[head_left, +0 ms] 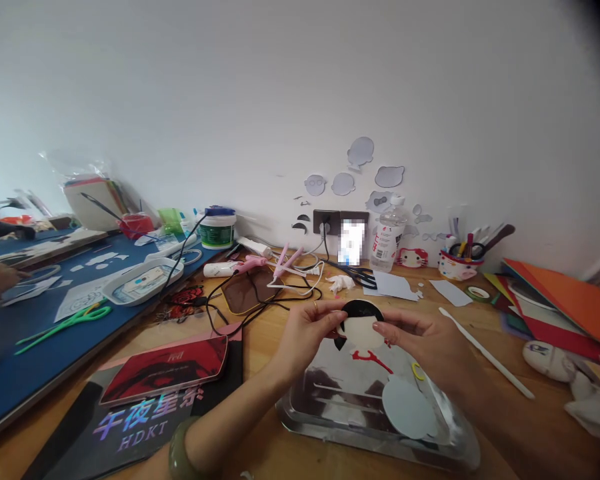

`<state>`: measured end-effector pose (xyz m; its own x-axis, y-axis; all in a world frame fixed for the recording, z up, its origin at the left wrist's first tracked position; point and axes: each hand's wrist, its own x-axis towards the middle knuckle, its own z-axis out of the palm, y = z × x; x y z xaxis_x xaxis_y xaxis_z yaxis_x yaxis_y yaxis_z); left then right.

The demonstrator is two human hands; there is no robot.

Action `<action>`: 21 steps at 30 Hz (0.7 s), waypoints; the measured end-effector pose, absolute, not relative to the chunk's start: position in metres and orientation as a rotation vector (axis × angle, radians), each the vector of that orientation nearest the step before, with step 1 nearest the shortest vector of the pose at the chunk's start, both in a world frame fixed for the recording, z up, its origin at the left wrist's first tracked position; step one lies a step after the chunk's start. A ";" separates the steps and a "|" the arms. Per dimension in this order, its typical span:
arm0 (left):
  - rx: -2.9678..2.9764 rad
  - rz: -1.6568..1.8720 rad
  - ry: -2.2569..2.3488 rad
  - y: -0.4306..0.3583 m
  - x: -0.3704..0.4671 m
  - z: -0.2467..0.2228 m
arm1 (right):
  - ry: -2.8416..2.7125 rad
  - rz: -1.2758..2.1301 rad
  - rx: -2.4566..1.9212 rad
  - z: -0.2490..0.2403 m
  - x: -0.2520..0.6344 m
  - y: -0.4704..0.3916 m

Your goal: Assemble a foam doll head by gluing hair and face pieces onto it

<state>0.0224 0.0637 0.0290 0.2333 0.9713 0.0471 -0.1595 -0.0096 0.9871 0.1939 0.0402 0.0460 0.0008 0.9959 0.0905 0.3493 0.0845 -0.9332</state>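
A white head-shaped cutout with a black piece along its top [364, 332] is held up over a clear plastic tray [300, 417]. My left hand [313, 331] pinches its left edge, with fingers closed on the black part. On the other side, my right hand [410, 331] grips the right edge between thumb and fingers. Below the cutout, a red piece [373, 360] lies on the tray. A pale round disc [409, 407] rests at the tray's right, near a small yellow curved piece [418, 371].
Pink glue guns [287, 263] and cables lie behind the left hand. A bottle [387, 237] and pen cup [457, 265] stand by the wall. Green scissors [70, 323] are on the blue mat [10, 373]. Coloured sheets [565, 300] lie right. Another person's hand shows far left.
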 end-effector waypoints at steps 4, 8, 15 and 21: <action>1.234 1.148 0.917 0.065 0.021 0.029 | -1.533 0.854 -1.396 0.048 0.192 0.038; 1.314 1.224 0.927 0.063 0.020 0.029 | -1.584 0.744 -1.344 0.045 0.195 0.039; 1.457 1.323 0.941 0.054 0.019 0.031 | -1.673 0.570 -1.365 0.041 0.200 0.040; 1.369 1.230 0.941 0.059 0.019 0.031 | -1.573 0.837 -1.358 0.041 0.196 0.041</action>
